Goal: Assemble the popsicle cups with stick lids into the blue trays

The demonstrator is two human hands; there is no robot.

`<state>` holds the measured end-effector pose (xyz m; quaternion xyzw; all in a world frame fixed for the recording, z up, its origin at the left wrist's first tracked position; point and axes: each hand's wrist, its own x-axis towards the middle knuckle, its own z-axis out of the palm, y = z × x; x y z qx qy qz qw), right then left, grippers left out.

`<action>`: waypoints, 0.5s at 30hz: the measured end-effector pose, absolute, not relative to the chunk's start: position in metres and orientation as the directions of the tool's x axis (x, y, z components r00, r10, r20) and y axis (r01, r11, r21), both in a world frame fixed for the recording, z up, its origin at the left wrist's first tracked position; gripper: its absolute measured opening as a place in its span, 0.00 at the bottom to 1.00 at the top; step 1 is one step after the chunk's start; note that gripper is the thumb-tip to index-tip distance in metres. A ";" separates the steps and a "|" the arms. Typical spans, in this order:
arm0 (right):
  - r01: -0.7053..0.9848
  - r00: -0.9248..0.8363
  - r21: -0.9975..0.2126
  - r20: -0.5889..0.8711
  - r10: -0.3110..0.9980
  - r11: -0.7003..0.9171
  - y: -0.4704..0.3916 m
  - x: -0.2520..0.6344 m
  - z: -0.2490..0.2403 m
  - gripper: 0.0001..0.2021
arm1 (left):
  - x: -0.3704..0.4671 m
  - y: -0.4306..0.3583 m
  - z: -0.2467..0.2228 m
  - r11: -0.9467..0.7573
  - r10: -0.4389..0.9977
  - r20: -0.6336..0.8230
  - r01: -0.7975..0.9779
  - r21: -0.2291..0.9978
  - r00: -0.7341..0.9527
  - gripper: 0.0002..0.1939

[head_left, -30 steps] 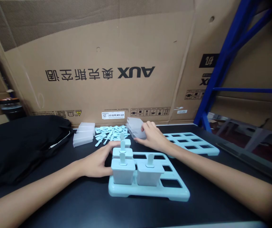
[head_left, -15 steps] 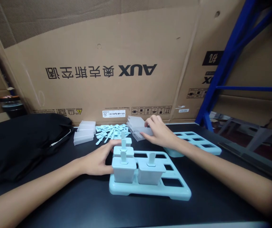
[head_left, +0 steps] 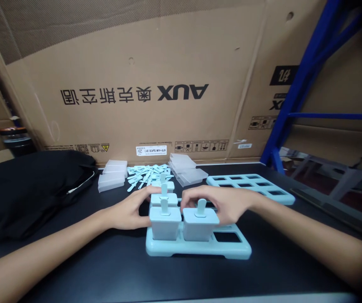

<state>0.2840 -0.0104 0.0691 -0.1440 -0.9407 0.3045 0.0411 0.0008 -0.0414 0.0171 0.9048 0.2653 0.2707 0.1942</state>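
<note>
A light-blue ice pop mould tray rests on the dark table, with several lidded ice pop moulds standing in its left column. My left hand is closed against that column, fingers behind the second mould and thumb by the front-left mould. Just behind the front-right mould, my right hand has its fingers curled down over the tray. The lid and upright stick of this mould cover the fingertips, so what they grip cannot be made out.
Loose blue sticks lie in a heap behind the tray, between two groups of clear plastic moulds. A second blue tray is at the right. Black cloth covers the left side; a cardboard wall stands behind.
My right hand has come back from the clear moulds to the tray and curled down behind the front-right mould. The tray has shifted slightly; my left hand stays beside the left column.
</note>
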 end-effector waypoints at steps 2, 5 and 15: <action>0.242 -0.959 -0.564 -0.013 0.284 0.790 -0.012 0.283 0.069 0.20 | 0.001 -0.042 0.018 -0.779 0.590 0.379 0.378 0.501 0.713 0.27; 0.191 -0.977 -0.559 -0.028 0.212 0.807 -0.013 0.284 0.072 0.19 | 0.002 -0.042 0.019 -0.774 0.598 0.376 0.388 0.501 0.708 0.26; 0.142 -0.951 -0.386 0.202 0.234 0.911 -0.024 0.263 0.049 0.15 | 0.000 -0.039 0.015 -0.755 0.633 0.382 0.430 0.495 0.673 0.24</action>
